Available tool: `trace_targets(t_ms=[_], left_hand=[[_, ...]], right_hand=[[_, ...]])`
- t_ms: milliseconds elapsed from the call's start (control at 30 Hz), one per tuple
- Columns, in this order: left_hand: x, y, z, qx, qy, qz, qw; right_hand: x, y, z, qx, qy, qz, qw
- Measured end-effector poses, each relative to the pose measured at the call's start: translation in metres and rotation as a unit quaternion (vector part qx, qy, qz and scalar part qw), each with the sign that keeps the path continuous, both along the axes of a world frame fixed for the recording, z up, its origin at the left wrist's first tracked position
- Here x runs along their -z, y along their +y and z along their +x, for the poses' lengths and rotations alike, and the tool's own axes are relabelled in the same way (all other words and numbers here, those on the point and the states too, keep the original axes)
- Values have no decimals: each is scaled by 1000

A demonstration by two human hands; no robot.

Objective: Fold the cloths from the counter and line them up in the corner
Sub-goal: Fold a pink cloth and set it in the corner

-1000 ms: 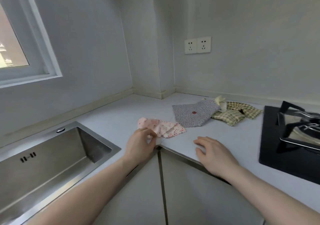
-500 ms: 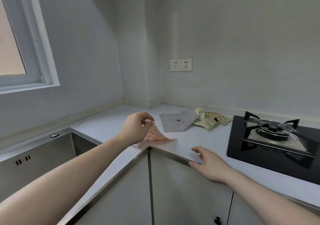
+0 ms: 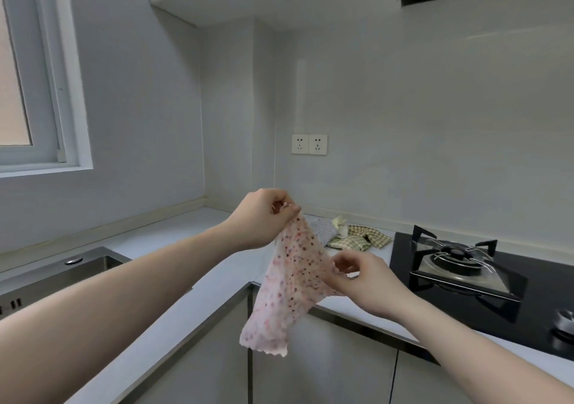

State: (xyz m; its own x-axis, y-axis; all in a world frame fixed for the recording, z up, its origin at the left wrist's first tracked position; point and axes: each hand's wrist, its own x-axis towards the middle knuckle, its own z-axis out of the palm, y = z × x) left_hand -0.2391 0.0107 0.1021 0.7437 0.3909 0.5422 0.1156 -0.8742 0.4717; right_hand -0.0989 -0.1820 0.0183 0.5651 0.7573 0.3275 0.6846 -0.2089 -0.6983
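- We hold the pink spotted cloth (image 3: 292,282) up in the air above the front edge of the counter (image 3: 174,239), clear of its surface.
- Our left hand (image 3: 264,217) pinches the cloth's top corner between thumb and curled fingertips, raised higher than the other hand.
- Our right hand (image 3: 363,276) sits lower and to the right, thumb and fingers closed on the cloth's right edge.
- The cloth hangs stretched between the 2 grips, and its free lower part droops down in front of the cabinet doors (image 3: 323,363), ending in a scalloped hem.
- Behind the held cloth, a grey dotted cloth (image 3: 324,231) lies on the counter near the back wall, partly hidden by the pink one.
- Just right of it lies a crumpled green checked cloth (image 3: 360,239), with a small pale yellow cloth (image 3: 339,224) bunched on top between the 2; these lie touching one another in a loose heap.
- The heap sits just left of the black gas hob (image 3: 466,267), which fills the right side of the counter.
- A steel sink (image 3: 59,276) is set into the counter at the left, below a window (image 3: 34,93).
- A double wall socket (image 3: 309,144) sits on the back wall above the heap of cloths.
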Motion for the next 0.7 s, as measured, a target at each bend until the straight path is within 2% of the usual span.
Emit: trace_targets(t_ms=[267, 433, 567, 700], left_hand=[[2, 15, 31, -39, 29, 39, 998], [-17, 6, 57, -50, -58, 13, 997], [-18, -6, 66, -26, -88, 27, 995], [9, -15, 64, 15, -45, 48, 998]], right_hand=[[-29, -17, 49, 132, -73, -15, 988], [-64, -29, 82, 208, -133, 33, 969], [-69, -48, 97, 218, -167, 55, 960], [-46, -72, 97, 201, -175, 25, 963]])
